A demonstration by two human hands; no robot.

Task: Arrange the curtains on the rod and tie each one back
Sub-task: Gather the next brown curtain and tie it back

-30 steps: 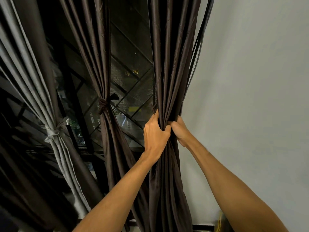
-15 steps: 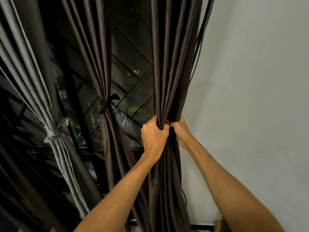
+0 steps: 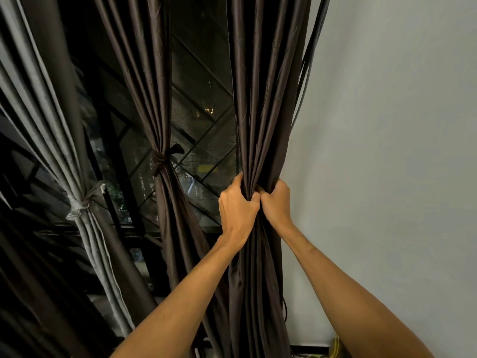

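Both hands, left hand and right hand, are clutching the bunched dark brown curtain hanging beside the grey wall, their fingers curling round its folds.

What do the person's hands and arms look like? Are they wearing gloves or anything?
No gloves. The left hand and right hand are both bare, with no rings showing. The left arm and right arm are bare too: no sleeves, watch or bracelet anywhere in the picture.
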